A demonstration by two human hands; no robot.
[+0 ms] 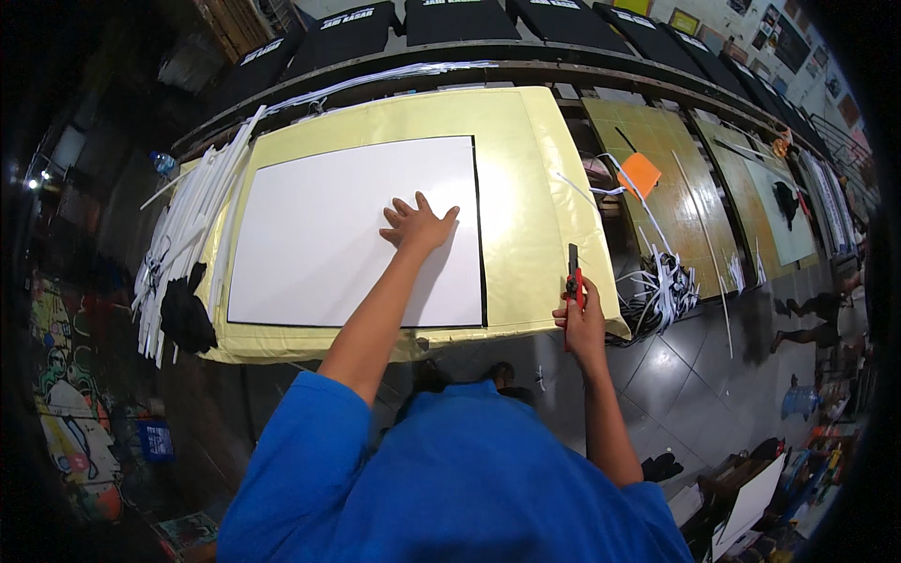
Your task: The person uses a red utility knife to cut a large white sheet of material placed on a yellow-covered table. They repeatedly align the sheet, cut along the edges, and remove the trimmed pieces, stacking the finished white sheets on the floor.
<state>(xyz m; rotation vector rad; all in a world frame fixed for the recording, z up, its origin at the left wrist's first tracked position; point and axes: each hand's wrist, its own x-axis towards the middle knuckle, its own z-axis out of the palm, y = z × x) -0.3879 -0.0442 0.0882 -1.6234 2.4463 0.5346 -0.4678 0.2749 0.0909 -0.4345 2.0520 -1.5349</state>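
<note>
A large white sheet [319, 235] with a thin black edge lies on the table's pale yellow covering [526, 206]. My left hand [418, 225] rests on the right half of the sheet, fingers spread and nothing held. Over the near right corner of the covering, my right hand [586, 324] grips a red and black utility knife [573, 274], its dark tip pointing away from me. Whether the blade is out is too small to tell.
Long white strips [192, 235] and a black cloth [188, 310] are heaped at the table's left end. On the right are a bundle of white strips [668, 286], an orange piece [640, 175] and yellowish boards [685, 178]. Black shirts [460, 21] lie along the back.
</note>
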